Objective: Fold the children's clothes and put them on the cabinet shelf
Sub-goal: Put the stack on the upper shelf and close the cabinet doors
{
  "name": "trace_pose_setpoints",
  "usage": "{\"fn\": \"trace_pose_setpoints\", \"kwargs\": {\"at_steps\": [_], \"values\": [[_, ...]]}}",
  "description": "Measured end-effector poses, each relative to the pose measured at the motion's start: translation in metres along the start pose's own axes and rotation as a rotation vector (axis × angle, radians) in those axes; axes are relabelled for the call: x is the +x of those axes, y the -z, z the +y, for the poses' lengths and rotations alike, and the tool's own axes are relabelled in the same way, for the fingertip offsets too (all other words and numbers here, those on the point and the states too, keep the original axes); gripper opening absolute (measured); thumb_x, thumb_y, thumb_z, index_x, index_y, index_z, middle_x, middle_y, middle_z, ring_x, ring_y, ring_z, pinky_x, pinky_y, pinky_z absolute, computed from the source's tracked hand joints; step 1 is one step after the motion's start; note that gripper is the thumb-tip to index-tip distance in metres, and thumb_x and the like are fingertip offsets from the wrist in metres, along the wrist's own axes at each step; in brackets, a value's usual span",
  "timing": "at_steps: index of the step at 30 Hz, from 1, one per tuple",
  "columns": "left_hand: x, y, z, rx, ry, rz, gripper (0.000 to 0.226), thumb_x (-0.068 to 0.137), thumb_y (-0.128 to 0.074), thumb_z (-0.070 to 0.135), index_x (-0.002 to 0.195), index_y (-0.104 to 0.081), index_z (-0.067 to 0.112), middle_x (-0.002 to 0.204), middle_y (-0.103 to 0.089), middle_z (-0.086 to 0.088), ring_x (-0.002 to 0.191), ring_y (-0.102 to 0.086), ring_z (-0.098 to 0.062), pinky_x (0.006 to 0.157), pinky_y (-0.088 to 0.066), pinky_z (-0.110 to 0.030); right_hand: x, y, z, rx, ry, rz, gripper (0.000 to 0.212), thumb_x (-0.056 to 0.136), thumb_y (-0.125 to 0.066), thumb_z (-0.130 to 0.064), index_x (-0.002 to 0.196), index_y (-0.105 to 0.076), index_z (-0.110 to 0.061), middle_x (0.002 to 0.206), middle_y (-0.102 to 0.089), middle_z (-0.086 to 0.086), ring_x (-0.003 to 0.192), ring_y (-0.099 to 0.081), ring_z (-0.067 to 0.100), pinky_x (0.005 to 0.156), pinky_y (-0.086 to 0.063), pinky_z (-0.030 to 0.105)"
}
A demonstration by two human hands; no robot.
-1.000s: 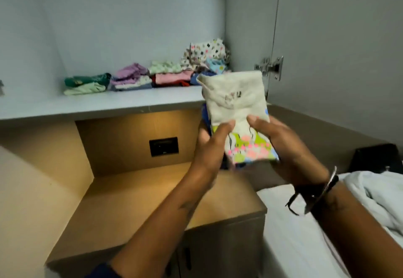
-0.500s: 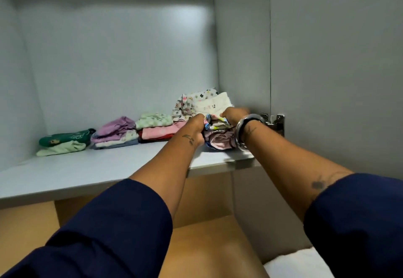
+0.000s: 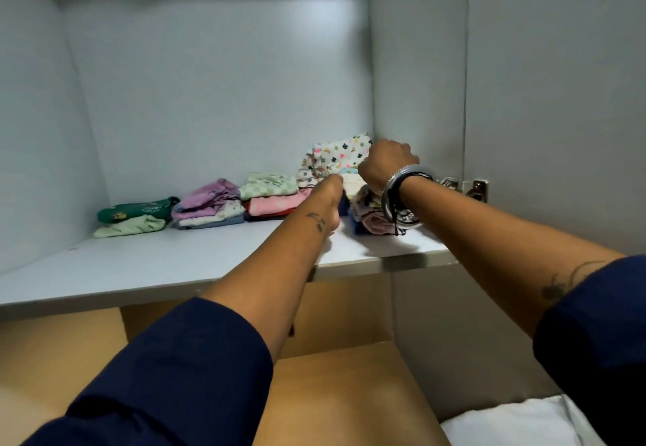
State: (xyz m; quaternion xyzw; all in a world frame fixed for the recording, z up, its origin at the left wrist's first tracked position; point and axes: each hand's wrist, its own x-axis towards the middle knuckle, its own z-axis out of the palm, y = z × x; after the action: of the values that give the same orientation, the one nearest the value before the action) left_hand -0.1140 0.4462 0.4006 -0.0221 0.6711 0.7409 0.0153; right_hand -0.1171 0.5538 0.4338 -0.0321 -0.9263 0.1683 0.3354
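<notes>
A folded cream garment (image 3: 350, 182) lies on top of the right-hand stack (image 3: 372, 221) on the grey cabinet shelf (image 3: 181, 263), in front of a white clover-print garment (image 3: 341, 153). My left hand (image 3: 330, 200) grips the cream garment's left front edge, its fingers hidden behind the hand. My right hand (image 3: 384, 162), with a bangle at the wrist, is curled over the garment's top right side. Three more folded stacks sit in a row to the left: checked green over pink (image 3: 269, 195), purple (image 3: 209, 200) and dark green (image 3: 134, 213).
The cabinet's right wall stands right beside the stack, with a metal hinge (image 3: 475, 188) and the open door further right. Below the shelf is a wooden counter (image 3: 349, 393). White bedding (image 3: 517, 421) shows at the bottom right.
The cream garment went from in front of my chest up onto the right-hand stack on the shelf. Since half a second ago my right hand has risen a little on top of it.
</notes>
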Motion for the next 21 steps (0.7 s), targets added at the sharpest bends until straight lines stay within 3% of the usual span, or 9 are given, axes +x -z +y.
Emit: {"fn": "trace_pose_setpoints", "kwargs": {"at_steps": [3,6,9,12,17,21], "values": [[-0.045,0.054,0.000,0.120,-0.280,0.323,0.020,0.095,-0.046,0.023,0.104,-0.057,0.008,0.103,-0.063,-0.010,0.087,-0.054,-0.025,0.074,-0.043,-0.029,-0.034,0.021,-0.055,0.035,0.192,0.048,0.031,0.086,-0.048,-0.027,0.103,-0.065,-0.008,0.117,-0.062,0.019,0.114,-0.050,0.040,0.090,-0.044,0.042],[-0.131,0.141,-0.015,0.443,-0.633,0.701,0.024,0.098,-0.046,0.025,0.115,-0.058,0.014,0.122,-0.061,-0.006,0.107,-0.057,-0.024,0.092,-0.050,-0.038,-0.086,0.045,-0.137,0.212,0.459,0.143,0.034,0.091,-0.049,-0.035,0.113,-0.064,-0.013,0.123,-0.059,0.016,0.119,-0.047,0.037,0.095,-0.040,0.045],[-0.238,0.250,-0.033,0.765,-0.930,1.121,0.029,0.093,-0.049,0.022,0.120,-0.055,0.017,0.134,-0.052,-0.007,0.121,-0.046,-0.023,0.101,-0.040,-0.038,-0.156,0.076,-0.233,0.275,0.903,0.276,0.045,0.091,-0.048,-0.040,0.127,-0.053,-0.014,0.131,-0.053,0.015,0.122,-0.045,0.037,0.097,-0.038,0.047],[-0.338,0.336,-0.038,0.870,-1.057,1.459,0.035,0.087,-0.052,0.019,0.122,-0.052,0.014,0.142,-0.044,-0.014,0.129,-0.039,-0.028,0.108,-0.028,-0.040,-0.226,0.109,-0.325,0.182,1.296,0.495,0.047,0.092,-0.043,-0.044,0.130,-0.048,-0.016,0.137,-0.049,0.014,0.123,-0.046,0.034,0.099,-0.037,0.047],[-0.434,0.402,-0.044,0.974,-0.988,1.617,0.048,0.083,-0.055,0.011,0.130,-0.050,0.004,0.143,-0.044,-0.020,0.124,-0.045,-0.037,0.102,-0.032,-0.044,-0.327,0.152,-0.443,0.189,1.570,0.660,0.044,0.092,-0.040,-0.043,0.125,-0.050,-0.016,0.137,-0.050,0.013,0.124,-0.046,0.034,0.103,-0.033,0.049],[-0.451,0.401,-0.050,0.812,-0.855,1.565,0.051,0.085,-0.055,0.015,0.135,-0.044,0.006,0.141,-0.044,-0.016,0.124,-0.043,-0.033,0.101,-0.033,-0.042,-0.355,0.175,-0.474,0.180,1.531,0.664,0.045,0.092,-0.037,-0.046,0.119,-0.058,-0.017,0.119,-0.054,0.012,0.123,-0.045,0.032,0.109,-0.026,0.053]]}}
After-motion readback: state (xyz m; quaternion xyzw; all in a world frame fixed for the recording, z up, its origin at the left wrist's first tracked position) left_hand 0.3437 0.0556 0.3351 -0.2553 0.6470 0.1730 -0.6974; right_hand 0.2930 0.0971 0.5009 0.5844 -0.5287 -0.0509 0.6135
